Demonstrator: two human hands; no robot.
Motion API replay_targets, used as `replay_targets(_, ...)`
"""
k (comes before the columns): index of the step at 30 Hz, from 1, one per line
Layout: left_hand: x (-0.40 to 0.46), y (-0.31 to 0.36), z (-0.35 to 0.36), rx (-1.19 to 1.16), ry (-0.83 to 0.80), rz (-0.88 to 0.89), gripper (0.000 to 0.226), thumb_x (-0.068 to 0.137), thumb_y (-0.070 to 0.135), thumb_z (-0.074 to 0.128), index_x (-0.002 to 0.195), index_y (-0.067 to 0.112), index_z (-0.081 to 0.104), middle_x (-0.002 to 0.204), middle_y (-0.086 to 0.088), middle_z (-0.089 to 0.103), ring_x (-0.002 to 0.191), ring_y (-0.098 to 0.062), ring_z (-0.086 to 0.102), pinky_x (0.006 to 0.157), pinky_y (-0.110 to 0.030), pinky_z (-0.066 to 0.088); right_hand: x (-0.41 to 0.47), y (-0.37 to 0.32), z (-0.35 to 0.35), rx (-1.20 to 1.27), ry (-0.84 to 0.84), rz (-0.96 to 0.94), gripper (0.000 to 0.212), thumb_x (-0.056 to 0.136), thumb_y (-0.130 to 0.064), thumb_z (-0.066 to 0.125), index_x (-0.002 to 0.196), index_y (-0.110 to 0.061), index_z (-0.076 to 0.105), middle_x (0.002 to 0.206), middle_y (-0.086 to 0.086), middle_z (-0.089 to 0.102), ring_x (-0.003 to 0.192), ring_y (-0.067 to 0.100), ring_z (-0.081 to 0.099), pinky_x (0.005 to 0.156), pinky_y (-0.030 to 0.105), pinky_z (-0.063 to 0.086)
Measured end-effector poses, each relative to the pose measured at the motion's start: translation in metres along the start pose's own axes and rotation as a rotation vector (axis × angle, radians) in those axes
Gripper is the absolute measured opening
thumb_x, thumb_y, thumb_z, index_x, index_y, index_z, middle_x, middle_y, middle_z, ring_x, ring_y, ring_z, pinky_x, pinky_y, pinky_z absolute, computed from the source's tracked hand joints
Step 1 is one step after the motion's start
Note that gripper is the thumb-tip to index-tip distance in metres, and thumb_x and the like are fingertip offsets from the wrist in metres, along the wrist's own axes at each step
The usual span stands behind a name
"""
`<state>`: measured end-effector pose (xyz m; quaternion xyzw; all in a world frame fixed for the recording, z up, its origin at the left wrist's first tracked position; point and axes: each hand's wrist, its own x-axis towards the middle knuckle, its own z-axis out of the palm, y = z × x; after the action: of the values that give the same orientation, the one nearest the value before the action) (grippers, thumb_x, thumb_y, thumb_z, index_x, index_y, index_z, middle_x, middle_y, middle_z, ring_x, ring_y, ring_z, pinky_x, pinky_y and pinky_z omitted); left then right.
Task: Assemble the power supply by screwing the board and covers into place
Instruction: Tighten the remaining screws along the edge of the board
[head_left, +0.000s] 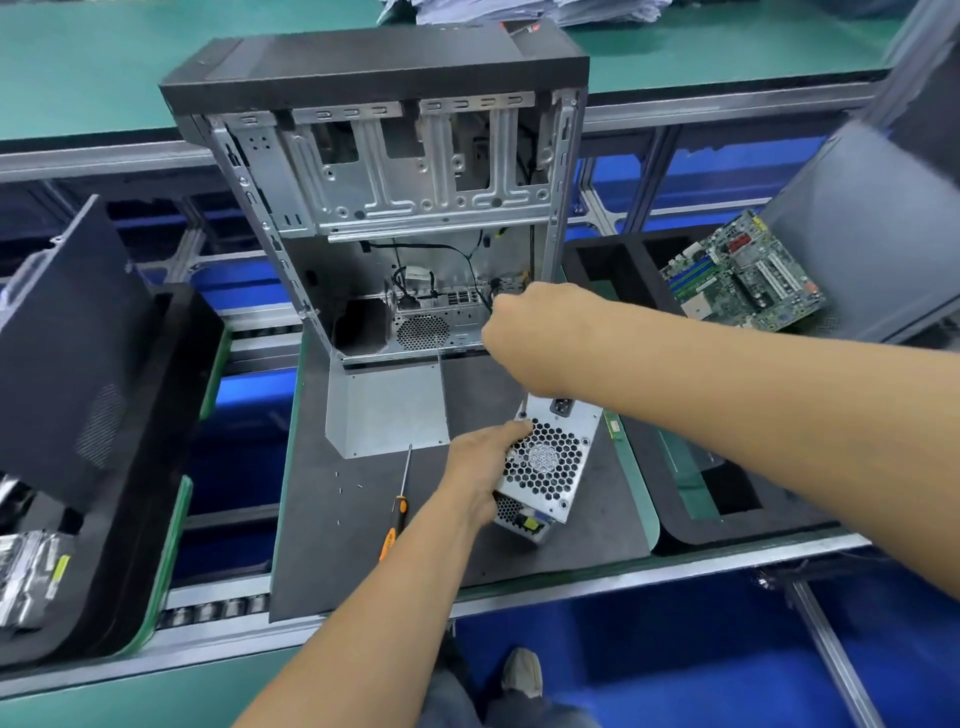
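The left hand is reaching in from below on an outstretched bare forearm, its fingers curling around something. The right hand is hanging above it, knuckles up and fingers closed, forearm crossing from the right.

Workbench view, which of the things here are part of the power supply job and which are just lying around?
In the job:
power supply, held by the left hand
right hand, gripping a tool over its corner
metal plate
loose screws
orange screwdriver

Lying about:
computer case
motherboard
dark side panel
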<state>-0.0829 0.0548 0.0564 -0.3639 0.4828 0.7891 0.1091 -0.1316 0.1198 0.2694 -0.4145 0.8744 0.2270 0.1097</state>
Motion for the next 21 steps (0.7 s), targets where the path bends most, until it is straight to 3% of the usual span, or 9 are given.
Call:
replay_targets(3, 0.001, -0.001, 0.0, -0.003, 0.001, 0.0, 0.025, 0.082, 0.014, 0.081, 0.1, 0.0, 0.072, 0.089, -0.018, 0.077, 0.079, -0.035, 0.075, 0.073, -0.048, 0.062, 0.008, -0.003, 0.006, 0.03, -0.072, 0.065, 0.026, 0.099, -0.012, 0.046, 0.124, -0.009, 0.052, 0.088, 0.003, 0.029, 0.083, 0.029, 0.045, 0.068, 0.04, 0.042)
replay_targets(5, 0.001, -0.001, -0.003, -0.013, 0.007, -0.004, 0.023, 0.081, 0.013, 0.081, 0.097, 0.0, 0.072, 0.088, -0.019, 0.077, 0.076, -0.034, 0.075, 0.07, -0.046, 0.062, 0.008, 0.004, 0.005, 0.031, -0.149, 0.115, 0.03, 0.102, -0.023, 0.044, 0.128, -0.01, 0.053, 0.093, 0.004, 0.039, 0.077, 0.027, 0.049, 0.061, 0.035, 0.043)
replay_targets(7, 0.002, -0.001, -0.005, -0.017, 0.008, -0.003, 0.021, 0.081, 0.013, 0.081, 0.095, 0.0, 0.073, 0.088, -0.019, 0.076, 0.076, -0.034, 0.075, 0.073, -0.047, 0.062, 0.004, 0.012, 0.003, -0.035, -0.207, 0.089, 0.03, 0.101, -0.027, 0.048, 0.124, -0.01, 0.053, 0.106, 0.007, 0.048, 0.066, 0.021, 0.046, 0.05, 0.031, 0.035)
replay_targets(9, 0.001, -0.002, -0.004, -0.01, -0.001, 0.01, 0.021, 0.08, 0.013, 0.081, 0.095, 0.0, 0.073, 0.088, -0.019, 0.076, 0.077, -0.034, 0.075, 0.074, -0.047, 0.062, 0.0, 0.014, 0.003, -0.077, -0.138, 0.04, 0.008, 0.097, -0.012, 0.05, 0.103, -0.009, 0.055, 0.096, 0.006, 0.044, 0.065, 0.019, 0.045, 0.049, 0.029, 0.032)
replay_targets(11, 0.001, -0.003, 0.0, 0.002, -0.005, 0.019, 0.025, 0.08, 0.014, 0.082, 0.098, -0.001, 0.073, 0.089, -0.018, 0.077, 0.08, -0.036, 0.075, 0.077, -0.053, 0.061, 0.0, 0.012, 0.003, -0.049, -0.064, 0.037, 0.023, 0.093, -0.001, 0.05, 0.075, -0.011, 0.038, 0.079, 0.005, 0.031, 0.058, 0.018, 0.035, 0.054, 0.03, 0.036)
replay_targets(12, 0.0, -0.003, 0.001, 0.005, -0.005, 0.021, 0.027, 0.08, 0.014, 0.082, 0.099, -0.001, 0.073, 0.09, -0.018, 0.077, 0.083, -0.038, 0.075, 0.08, -0.056, 0.06, -0.001, 0.01, 0.003, -0.052, -0.058, 0.041, 0.03, 0.093, 0.0, 0.049, 0.072, -0.012, 0.031, 0.075, 0.004, 0.027, 0.056, 0.017, 0.031, 0.059, 0.033, 0.039)
replay_targets(14, -0.001, -0.001, 0.002, 0.004, 0.004, 0.017, 0.028, 0.08, 0.015, 0.082, 0.101, -0.002, 0.072, 0.091, -0.019, 0.076, 0.084, -0.038, 0.074, 0.082, -0.059, 0.059, 0.001, 0.007, 0.005, -0.015, -0.06, 0.071, 0.026, 0.096, -0.008, 0.049, 0.078, -0.013, 0.03, 0.074, 0.003, 0.024, 0.056, 0.018, 0.03, 0.063, 0.035, 0.041)
replay_targets(17, -0.002, 0.0, 0.001, 0.018, 0.007, 0.013, 0.028, 0.081, 0.016, 0.081, 0.102, -0.001, 0.072, 0.091, -0.018, 0.077, 0.084, -0.037, 0.074, 0.082, -0.058, 0.059, 0.007, 0.002, 0.003, 0.058, -0.108, 0.117, 0.013, 0.098, -0.019, 0.047, 0.088, -0.015, 0.039, 0.077, 0.002, 0.031, 0.057, 0.019, 0.04, 0.049, 0.029, 0.033)
replay_targets(21, -0.006, 0.001, 0.002, 0.012, 0.0, 0.013, 0.026, 0.081, 0.015, 0.081, 0.1, -0.001, 0.072, 0.09, -0.018, 0.077, 0.081, -0.037, 0.074, 0.081, -0.057, 0.06, 0.008, -0.003, -0.004, -0.068, -0.193, 0.072, 0.011, 0.101, -0.021, 0.05, 0.097, -0.011, 0.048, 0.084, 0.001, 0.044, 0.064, 0.018, 0.046, 0.047, 0.029, 0.034)
